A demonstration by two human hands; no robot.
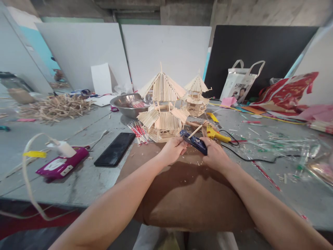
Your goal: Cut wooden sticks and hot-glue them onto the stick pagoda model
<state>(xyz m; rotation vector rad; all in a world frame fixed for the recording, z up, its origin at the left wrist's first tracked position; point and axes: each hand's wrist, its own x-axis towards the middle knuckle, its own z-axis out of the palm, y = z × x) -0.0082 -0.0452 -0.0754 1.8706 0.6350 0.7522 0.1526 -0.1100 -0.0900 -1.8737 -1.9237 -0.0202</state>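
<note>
My right hand (217, 154) is closed around a dark blue hand tool (199, 144), perhaps a cutter. A thin wooden stick (195, 131) slants across the tool, its free end pointing up and right. My left hand (173, 149) pinches at the tool's left end, in line with the stick; its fingertips partly hide the grip. Just beyond my hands stands a two-tiered pavilion model (163, 119) made of thin wooden sticks. Under my hands is a brown board or cloth (192, 198) sprinkled with small pale bits.
A second stick pavilion (196, 97) stands behind. Right lies a yellow glue gun (217, 133) with a black cord. Left are a phone (114, 149), a purple power strip (63, 163), a metal bowl (130, 107) and a stick pile (57, 106). Plastic wrappers (275, 146) litter the right.
</note>
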